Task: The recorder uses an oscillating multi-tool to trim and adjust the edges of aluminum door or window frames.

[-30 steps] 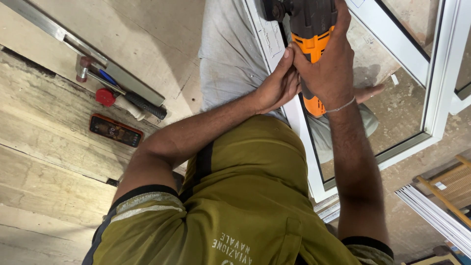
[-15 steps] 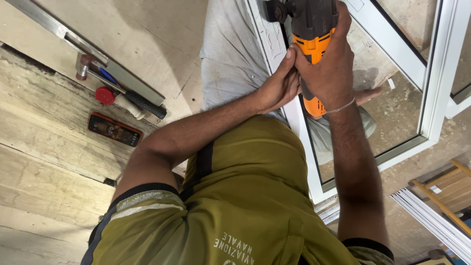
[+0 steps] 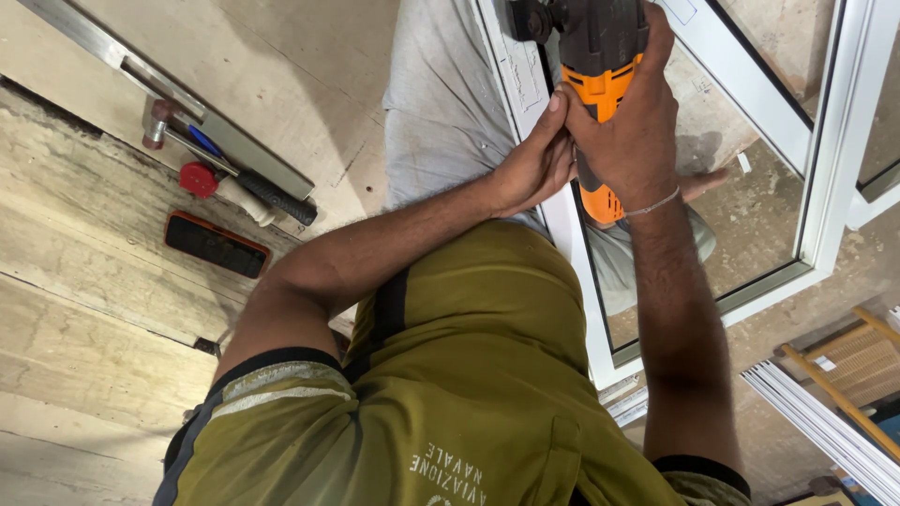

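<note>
Little has moved since the earlier frames: both hands sit where they were on the tool, and only the view has drifted slightly, so that the yellow wooden ladder-like frame (image 3: 844, 365) at lower right shows a little differently.

I record the right hand (image 3: 626, 122) closed firmly around the body of the orange and black power tool (image 3: 598, 94), fingers wrapped over the black upper housing, a thin bracelet at the wrist. The left hand (image 3: 536, 161) is partly curled, its fingertips pressed against the tool's left side just below the right hand's grip; it steadies rather than encloses. I cannot tell whether a trigger is pressed.

The tool's long axis runs up and down the view, its black head (image 3: 530, 19) at the top edge, its orange tail (image 3: 600, 201) pointing back toward the body. The head lies against the white window frame (image 3: 562, 215), whose near rail runs almost parallel to the tool. The working end is therefore ahead of both hands, with the right hand nearer to it.

Well apart to the left, on the stone floor (image 3: 103, 309), lie a hammer (image 3: 225, 173), a red-capped item (image 3: 199, 178) touching it, and a dark orange-edged phone (image 3: 216, 245) just below. A metal rail (image 3: 225, 141) runs beside the hammer.

No containers are visible. White profile strips (image 3: 825, 431) lie at lower right.
</note>
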